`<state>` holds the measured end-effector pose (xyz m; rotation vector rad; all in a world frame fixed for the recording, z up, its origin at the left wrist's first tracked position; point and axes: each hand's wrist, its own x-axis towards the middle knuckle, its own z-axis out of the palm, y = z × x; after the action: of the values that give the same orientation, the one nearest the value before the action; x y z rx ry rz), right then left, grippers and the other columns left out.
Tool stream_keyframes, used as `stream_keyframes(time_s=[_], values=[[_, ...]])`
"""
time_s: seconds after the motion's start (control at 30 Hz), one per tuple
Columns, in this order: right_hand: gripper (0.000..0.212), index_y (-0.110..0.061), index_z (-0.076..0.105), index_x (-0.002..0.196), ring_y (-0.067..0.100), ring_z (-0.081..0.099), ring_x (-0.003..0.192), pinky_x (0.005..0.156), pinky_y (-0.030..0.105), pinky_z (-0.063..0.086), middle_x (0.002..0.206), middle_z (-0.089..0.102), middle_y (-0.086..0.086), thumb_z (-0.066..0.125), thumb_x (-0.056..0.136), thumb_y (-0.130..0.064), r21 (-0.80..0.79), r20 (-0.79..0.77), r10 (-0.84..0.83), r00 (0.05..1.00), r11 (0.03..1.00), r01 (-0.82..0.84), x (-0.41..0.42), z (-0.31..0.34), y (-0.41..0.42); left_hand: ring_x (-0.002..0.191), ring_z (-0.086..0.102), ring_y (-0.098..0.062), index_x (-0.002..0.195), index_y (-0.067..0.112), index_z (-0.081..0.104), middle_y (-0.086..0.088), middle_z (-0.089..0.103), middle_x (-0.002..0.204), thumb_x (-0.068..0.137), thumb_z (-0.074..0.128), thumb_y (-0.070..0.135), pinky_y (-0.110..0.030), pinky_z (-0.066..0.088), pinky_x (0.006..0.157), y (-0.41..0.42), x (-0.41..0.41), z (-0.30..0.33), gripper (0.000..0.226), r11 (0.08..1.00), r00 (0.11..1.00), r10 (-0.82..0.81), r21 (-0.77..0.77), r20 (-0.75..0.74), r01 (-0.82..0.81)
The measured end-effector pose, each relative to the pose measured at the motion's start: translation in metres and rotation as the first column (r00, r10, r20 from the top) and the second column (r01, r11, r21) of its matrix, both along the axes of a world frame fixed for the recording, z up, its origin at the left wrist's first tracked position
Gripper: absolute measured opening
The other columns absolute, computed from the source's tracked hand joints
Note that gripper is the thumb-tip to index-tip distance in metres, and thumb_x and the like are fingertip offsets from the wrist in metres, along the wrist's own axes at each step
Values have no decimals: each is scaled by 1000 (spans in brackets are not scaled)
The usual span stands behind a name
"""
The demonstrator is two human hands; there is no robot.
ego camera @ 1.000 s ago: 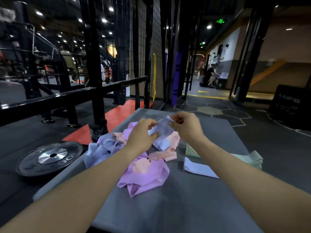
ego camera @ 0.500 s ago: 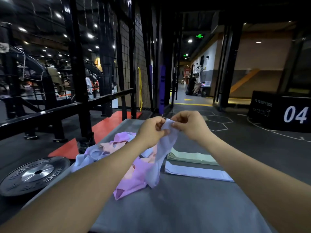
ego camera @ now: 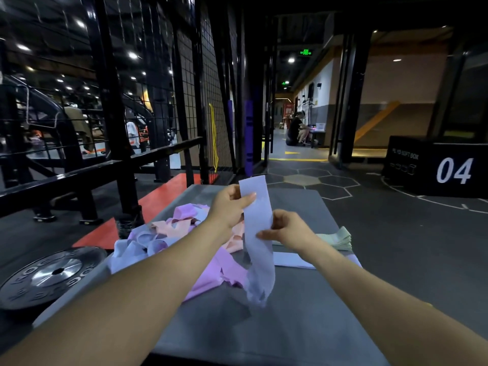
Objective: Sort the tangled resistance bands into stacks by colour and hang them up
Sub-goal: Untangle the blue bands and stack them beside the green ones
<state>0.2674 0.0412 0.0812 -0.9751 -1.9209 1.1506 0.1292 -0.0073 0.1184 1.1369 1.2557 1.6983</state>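
- The left hand [ego camera: 229, 207] pinches the top of a pale blue band [ego camera: 258, 233], with the thumb across the front and the fingers curled behind it.
- The right hand [ego camera: 286, 229] pinches the same band lower down, at its right edge, with closed fingers.
- The band hangs in a long strip above the grey bench [ego camera: 290, 326]. Its bottom end droops near the bench; I cannot tell if it touches.
- A messy pile of bands [ego camera: 169, 233] lies on the left side of the bench, in purple, peach and pale blue. The left arm hides part of it.
- A neat green stack [ego camera: 339, 237] sits on the right side, farther back. A flat pale blue stack [ego camera: 290, 260] lies just in front of it, partly hidden by the right arm.
- The room is a dim gym with a dark floor.
- A round weight plate [ego camera: 52, 273] lies on the floor to the left.
- A black box marked 04 [ego camera: 435, 167] stands far right.
- A person [ego camera: 294, 128] sits far away down the hall, too small to see well.
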Motion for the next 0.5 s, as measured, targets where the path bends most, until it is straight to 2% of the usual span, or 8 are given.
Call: stream_keyframes(time_s=[0.03,0.1,0.13,0.23,0.33,0.43,0.5], values=[[18,-5,61,83,20,58,76,78,38,52,82,65,12,76,74,-3,7,36,-1,999,1000,0,0,-5,0,75,60,-8,104,12,57,4,64,88,90,57,4,-20,51,63,-1,-2,-1,16,1000,999,23,-4,36,-23],[25,-12,52,66,16,46,66,68,29,42,67,53,3,73,76,-3,46,116,-20,993,999,15,2,-14,2,75,59,-10,103,14,57,6,62,85,91,56,4,-24,50,67,-1,-11,-6,15,995,990,95,-13,102,-94],[26,-12,50,66,15,42,64,65,27,37,64,49,0,72,78,-5,53,141,-28,990,998,21,4,-18,3,76,58,-10,102,15,57,7,62,85,91,56,4,-25,49,68,-1,-16,-10,15,991,984,137,-23,118,-135],[14,-8,56,77,16,42,67,66,27,36,70,50,5,69,82,-8,46,157,-29,987,999,22,9,-24,8,81,57,-12,94,19,57,8,60,87,92,56,7,-25,48,66,-1,-28,-24,12,975,969,217,-76,116,-209],[11,-11,56,78,17,44,68,67,28,38,70,52,5,63,86,-9,87,217,-45,975,996,26,13,-26,12,80,58,-14,85,20,53,1,59,90,93,54,7,-25,50,68,1,-33,-39,15,972,962,217,-127,164,-197],[8,-3,61,84,17,47,70,67,28,40,73,55,7,60,87,-11,99,256,-63,965,994,39,20,-26,16,84,58,-19,95,10,51,-8,59,98,91,53,1,-25,50,65,1,-38,-52,10,965,957,227,-176,183,-195],[16,3,63,87,15,47,69,65,27,40,73,56,7,61,87,-12,126,312,-60,948,992,21,28,-26,18,86,58,-24,104,6,49,-14,58,107,88,54,-4,-26,51,64,2,-44,-66,20,953,963,235,-229,134,-201]])
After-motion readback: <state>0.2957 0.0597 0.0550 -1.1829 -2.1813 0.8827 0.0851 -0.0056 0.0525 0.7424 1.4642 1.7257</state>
